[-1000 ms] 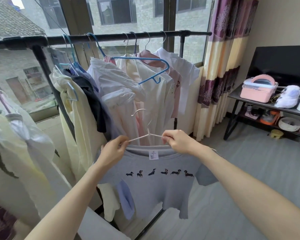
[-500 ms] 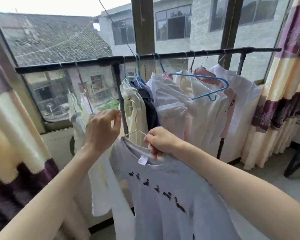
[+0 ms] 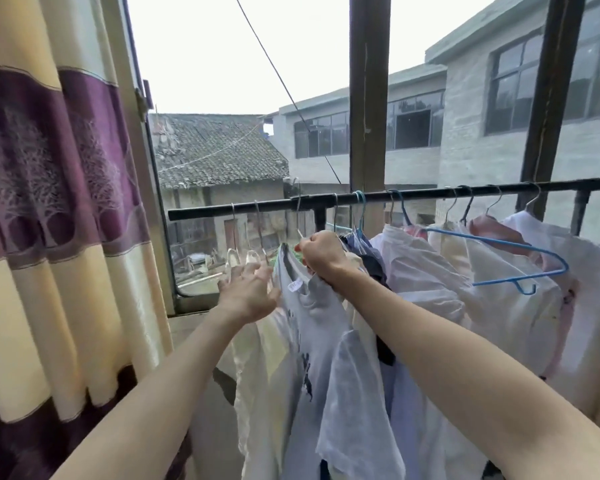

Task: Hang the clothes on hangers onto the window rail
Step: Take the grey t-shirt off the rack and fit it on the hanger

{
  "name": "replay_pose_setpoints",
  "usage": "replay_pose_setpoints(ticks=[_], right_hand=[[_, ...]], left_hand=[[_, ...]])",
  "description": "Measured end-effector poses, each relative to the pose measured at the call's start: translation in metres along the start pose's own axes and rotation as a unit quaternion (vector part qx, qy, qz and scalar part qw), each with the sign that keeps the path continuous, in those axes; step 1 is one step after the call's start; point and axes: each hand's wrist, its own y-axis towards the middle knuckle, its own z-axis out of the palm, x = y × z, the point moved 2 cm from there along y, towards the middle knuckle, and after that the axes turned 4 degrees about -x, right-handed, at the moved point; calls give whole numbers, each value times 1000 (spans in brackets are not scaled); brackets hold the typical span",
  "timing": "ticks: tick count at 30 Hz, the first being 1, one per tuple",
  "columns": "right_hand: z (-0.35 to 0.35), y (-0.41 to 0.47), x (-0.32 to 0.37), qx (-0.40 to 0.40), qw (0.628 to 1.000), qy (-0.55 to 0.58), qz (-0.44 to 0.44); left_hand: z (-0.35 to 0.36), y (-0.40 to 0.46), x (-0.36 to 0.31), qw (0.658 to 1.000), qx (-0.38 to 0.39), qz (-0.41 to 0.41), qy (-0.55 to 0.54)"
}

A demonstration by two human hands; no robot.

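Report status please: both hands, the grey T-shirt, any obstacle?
Right hand grips grey T-shirt at collar, by the rail. Left hand open, pushing cream garments aside. Crowded hangers both sides.

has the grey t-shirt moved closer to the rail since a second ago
Yes. The grey t-shirt has gone up to the black rail, gripped at its collar by the right hand; earlier it hung well below.

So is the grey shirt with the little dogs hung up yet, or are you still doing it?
Nearly. Many clothes already hang from the black rail. The right hand grips the grey shirt at its collar, just below the rail; whether its hook has caught is unclear. The left hand pushes cream clothes aside. Left: let go.
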Motion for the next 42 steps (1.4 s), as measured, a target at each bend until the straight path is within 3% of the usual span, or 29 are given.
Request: replay_pose_setpoints(ticks=[6,12,21,23,25,27,28,30,33,37,42], right_hand=[[33,34,2,-4,996,-89,-6],[50,48,-20,16,989,-141,34],[46,48,-31,27,985,-169,19],[34,44,-24,13,966,-254,-37],[15,43,-18,-63,924,-362,-107],[-1,48,-23,-90,884,-450,-89],[-9,52,-29,-77,883,-461,-42],[-21,57,-44,-28,907,-415,60],[-27,66,-60,10,945,-298,134],[-36,80,-75,-35,971,-171,164],[-71,83,-94,-85,970,-154,170]], left_hand=[[20,-3,18,995,91,41,14],[29,4,31,996,61,63,30],[23,16,25,997,-35,71,-20],[19,19,22,994,-69,78,-35],[15,24,15,989,-95,91,-62],[11,27,4,984,-110,116,-75],[11,28,-2,982,-112,132,-77],[13,30,-15,979,-97,162,-77],[19,32,-30,978,-62,189,-69],[27,38,-35,980,-18,190,-50],[32,41,-34,982,-24,186,-14]])
